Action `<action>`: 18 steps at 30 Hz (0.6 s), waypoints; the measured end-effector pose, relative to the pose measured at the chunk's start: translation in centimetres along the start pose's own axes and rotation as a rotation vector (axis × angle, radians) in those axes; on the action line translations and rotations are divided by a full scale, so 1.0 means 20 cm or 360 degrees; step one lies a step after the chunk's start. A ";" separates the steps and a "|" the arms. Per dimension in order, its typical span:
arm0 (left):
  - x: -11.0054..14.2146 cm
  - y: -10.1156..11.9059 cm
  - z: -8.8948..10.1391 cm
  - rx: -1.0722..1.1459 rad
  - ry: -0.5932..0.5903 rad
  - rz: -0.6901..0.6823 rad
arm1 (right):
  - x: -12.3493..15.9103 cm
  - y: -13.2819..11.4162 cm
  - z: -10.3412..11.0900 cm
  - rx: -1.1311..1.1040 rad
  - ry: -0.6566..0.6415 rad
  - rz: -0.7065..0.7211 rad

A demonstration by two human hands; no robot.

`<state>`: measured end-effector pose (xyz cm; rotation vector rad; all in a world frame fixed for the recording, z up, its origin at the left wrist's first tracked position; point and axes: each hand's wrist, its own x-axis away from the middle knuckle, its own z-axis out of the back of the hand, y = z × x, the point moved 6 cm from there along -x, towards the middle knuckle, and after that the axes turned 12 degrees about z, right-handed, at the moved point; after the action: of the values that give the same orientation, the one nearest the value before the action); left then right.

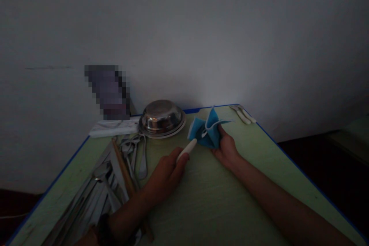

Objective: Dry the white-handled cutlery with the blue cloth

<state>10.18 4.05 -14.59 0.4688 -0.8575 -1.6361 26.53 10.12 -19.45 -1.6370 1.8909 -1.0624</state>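
My left hand [170, 171] is closed around a utensil with a white handle [188, 150]; its other end is hidden in my fingers, so its kind does not show. The pale, rounded tip points away to the right, at the near edge of a blue cloth [212, 130]. My right hand [226, 147] grips this folded cloth from its right side, with the thumb up and the fingers partly hidden behind it. A small whitish spot shows within the folds. Both hands are above the middle of the green table [207, 200].
An upturned shiny metal bowl [162, 117] rests on plates at the back. Two white-handled pieces of cutlery [243, 115] lie at the far right corner. Loose metal spoons [143, 165] and a cutlery tray [86, 200] are left. A blurred-out upright object [109, 92] leans against the wall.
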 end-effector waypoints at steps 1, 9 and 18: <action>0.00 0.00 0.00 -0.0007 0.0002 0.0010 | 0.01 0.00 -0.01 -0.0021 -0.0050 -0.0025; -0.01 -0.01 -0.03 -0.0065 -0.0079 -0.0002 | 0.10 0.01 -0.09 0.0016 -0.0515 -0.0200; 0.01 0.01 -0.05 -0.0114 -0.0214 -0.0039 | 0.09 0.03 -0.08 0.0032 -0.0369 -0.0098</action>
<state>10.99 3.56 -15.09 0.3236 -0.8919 -1.7301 24.53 8.79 -18.57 -1.7349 1.6848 -0.8695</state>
